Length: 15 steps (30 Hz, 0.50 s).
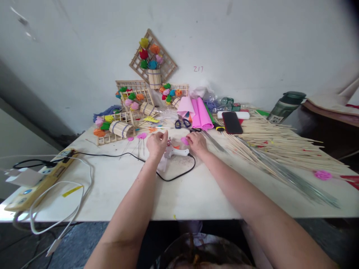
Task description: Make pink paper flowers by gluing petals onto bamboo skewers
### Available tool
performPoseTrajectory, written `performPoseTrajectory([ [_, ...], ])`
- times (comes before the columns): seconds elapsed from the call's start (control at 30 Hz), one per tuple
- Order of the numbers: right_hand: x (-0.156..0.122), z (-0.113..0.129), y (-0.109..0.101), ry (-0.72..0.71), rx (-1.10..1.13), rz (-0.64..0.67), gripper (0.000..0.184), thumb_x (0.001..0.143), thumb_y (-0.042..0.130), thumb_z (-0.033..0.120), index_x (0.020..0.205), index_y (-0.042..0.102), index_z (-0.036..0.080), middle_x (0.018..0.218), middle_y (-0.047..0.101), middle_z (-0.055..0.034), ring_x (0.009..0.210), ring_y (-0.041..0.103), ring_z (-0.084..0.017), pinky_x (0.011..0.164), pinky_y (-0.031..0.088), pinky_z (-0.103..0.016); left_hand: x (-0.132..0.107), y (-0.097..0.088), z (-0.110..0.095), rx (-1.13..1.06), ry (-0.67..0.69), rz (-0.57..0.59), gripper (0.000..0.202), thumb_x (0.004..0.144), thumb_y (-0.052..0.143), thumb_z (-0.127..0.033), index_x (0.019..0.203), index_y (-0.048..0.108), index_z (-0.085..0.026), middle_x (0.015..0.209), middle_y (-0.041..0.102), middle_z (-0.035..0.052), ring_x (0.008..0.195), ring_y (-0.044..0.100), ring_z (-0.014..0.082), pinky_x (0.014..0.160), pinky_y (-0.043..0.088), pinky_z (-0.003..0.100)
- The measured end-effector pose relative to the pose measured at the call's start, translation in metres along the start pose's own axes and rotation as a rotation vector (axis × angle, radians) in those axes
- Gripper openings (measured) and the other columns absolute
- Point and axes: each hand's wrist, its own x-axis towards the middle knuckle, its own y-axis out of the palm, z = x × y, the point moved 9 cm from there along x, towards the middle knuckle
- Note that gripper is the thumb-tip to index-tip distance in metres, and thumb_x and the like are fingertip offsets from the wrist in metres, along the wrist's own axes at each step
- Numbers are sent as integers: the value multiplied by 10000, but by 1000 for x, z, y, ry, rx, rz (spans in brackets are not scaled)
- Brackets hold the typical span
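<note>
A white-topped table (120, 194) fills the lower view, its right end cut off by the frame's dark edge. Pale, slender wooden sticks (280, 138) lie spread over its right half, many overlapping so that single ones are hard to trace. Against the wall stands a diamond-shaped wooden lattice (168, 69) with bright, crinkled flowers in a stick-built basket; the smaller lattices below partly hide one another. At the left, a yellowish power strip (53, 175) lies under looping cables and a white plug. A dark green bottle (284, 106) leans at the far right, and smooth pink paper (200, 114) lies in curled rolls near the middle.

Both bare forearms reach forward, converging. Between the hands rests a white glue gun (176, 152), its nozzle end partly covered by the left hand (156, 145). That hand is curled nearly closed, thumb side up; whether it grips anything cannot be told. The right hand (196, 142) is bent down at the wrist, fingertips pinched together on a thin, rounded pink petal (184, 141), just above the glue gun's handle. Beyond the left hand, small pink pieces (142, 136) sit on thin dark stems.
</note>
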Motion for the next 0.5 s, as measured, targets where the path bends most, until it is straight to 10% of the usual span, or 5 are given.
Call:
performPoseTrajectory([
  [0.5,-6,-28,-17,266,-7,-5,391,832,428,441,601,610,183,585,608,-57,579,519,-169,526,273,-267,-1,14,9,-139,-16,40,325,761,454,-468,765,652,-210,686,670,30,709,614,188,631,427,276],
])
